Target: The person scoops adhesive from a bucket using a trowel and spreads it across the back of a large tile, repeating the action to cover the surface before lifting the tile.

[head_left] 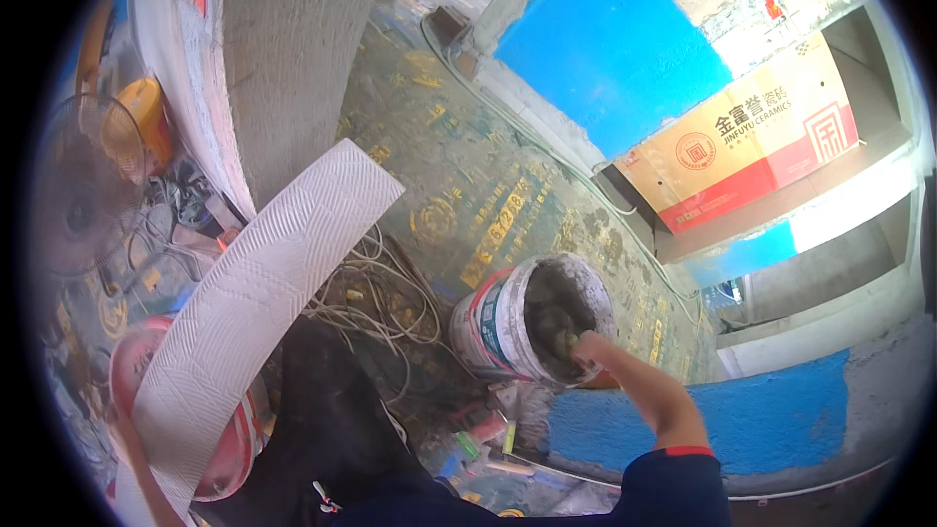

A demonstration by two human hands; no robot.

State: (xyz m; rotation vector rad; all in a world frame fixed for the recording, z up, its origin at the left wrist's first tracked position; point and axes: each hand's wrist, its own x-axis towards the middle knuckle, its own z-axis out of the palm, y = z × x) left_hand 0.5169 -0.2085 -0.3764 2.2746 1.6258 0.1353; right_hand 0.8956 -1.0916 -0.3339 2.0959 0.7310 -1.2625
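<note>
A long white tile strip [264, 263] with a ridged back lies slanted over a red-rimmed bucket [137, 361] at the lower left. My left hand [125, 434] grips the strip's outer edge. My right hand [590, 351] reaches into a white bucket [468, 317] of grey mortar [551, 307] at centre right, closed on a small tool handle; the tool's working end is hidden in the mortar.
A concrete pillar [283, 49] rises at upper left, beside a fan [83, 181] and yellow bucket [156, 112]. Coiled cables [386, 288] cross the stained floor [429, 156]. A cardboard sheet [732, 137] and blue-coated patches [600, 49] are on the right; tools [488, 434] lie near the bucket.
</note>
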